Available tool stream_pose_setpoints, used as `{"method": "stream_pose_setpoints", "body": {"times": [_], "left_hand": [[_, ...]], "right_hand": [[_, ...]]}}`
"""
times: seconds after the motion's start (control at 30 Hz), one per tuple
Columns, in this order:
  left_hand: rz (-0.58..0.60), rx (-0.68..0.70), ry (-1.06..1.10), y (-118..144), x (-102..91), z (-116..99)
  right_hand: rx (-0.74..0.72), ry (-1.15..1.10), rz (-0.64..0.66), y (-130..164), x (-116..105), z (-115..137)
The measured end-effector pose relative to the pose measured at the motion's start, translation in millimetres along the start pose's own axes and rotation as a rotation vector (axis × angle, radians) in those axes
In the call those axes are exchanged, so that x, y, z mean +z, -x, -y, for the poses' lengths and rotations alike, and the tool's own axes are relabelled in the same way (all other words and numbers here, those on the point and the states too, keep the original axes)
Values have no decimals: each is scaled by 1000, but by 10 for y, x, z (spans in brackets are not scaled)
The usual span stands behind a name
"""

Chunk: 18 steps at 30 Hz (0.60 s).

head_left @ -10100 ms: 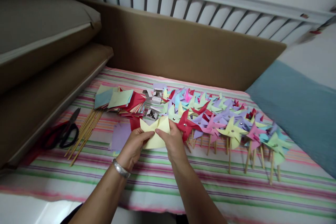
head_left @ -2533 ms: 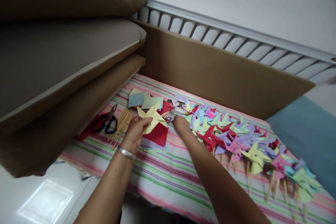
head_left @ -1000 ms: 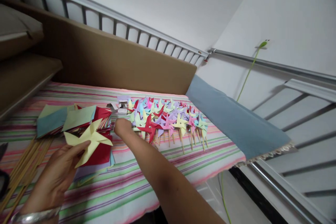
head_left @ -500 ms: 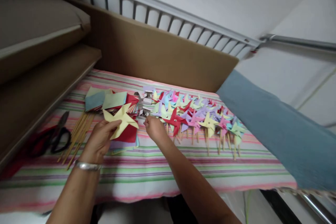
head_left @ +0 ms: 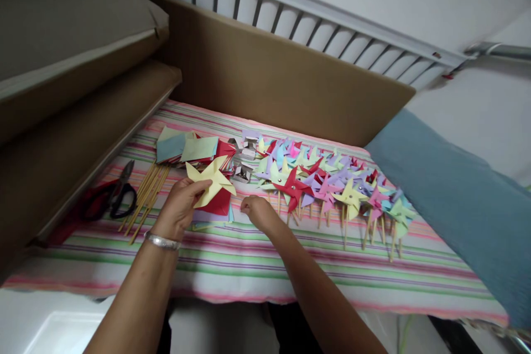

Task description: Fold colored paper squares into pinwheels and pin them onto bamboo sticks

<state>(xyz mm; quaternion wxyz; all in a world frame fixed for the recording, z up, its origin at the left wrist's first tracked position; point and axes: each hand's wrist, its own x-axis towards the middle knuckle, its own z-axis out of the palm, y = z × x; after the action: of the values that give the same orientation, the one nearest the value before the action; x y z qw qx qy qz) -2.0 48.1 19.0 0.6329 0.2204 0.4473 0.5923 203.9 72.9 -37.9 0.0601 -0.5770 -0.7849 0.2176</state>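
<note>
A pale yellow paper pinwheel (head_left: 217, 182) is pinched at its middle by my left hand (head_left: 185, 199), which wears a silver bangle. It has no stick that I can see. My right hand (head_left: 259, 211) is closed just right of the pinwheel, apart from it; anything between its fingertips is too small to make out. Beneath the pinwheel lies a stack of coloured paper squares (head_left: 218, 207), red on top. Small open boxes (head_left: 243, 171) stand behind my right hand. Finished pinwheels (head_left: 292, 188) on sticks lie in rows to its right.
Wooden sticks (head_left: 147, 193) and black-handled scissors (head_left: 120, 193) lie at the left, near the cardboard (head_left: 103, 105). More folded paper (head_left: 199, 149) sits behind. A cardboard panel (head_left: 274, 77) closes off the back of the striped cloth (head_left: 249, 257); blue cloth (head_left: 440, 188) hangs at the right.
The view has shifted, so everything sits farther right. My right hand has drawn back from the small boxes toward me. My left hand still holds the yellow pinwheel.
</note>
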Motion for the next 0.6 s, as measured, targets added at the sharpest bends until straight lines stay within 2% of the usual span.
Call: {"method": "stream_pose_setpoints", "body": {"times": [0.17, 0.37, 0.6], "left_hand": [[-15, 12, -8, 5, -3, -4], [-25, 23, -17, -5, 6, 26], [-33, -20, -10, -31, 34, 78]], "right_hand": [[70, -58, -94, 91, 63, -13], [110, -84, -138, 138, 133, 113], [71, -199, -162, 99, 164, 133]]}}
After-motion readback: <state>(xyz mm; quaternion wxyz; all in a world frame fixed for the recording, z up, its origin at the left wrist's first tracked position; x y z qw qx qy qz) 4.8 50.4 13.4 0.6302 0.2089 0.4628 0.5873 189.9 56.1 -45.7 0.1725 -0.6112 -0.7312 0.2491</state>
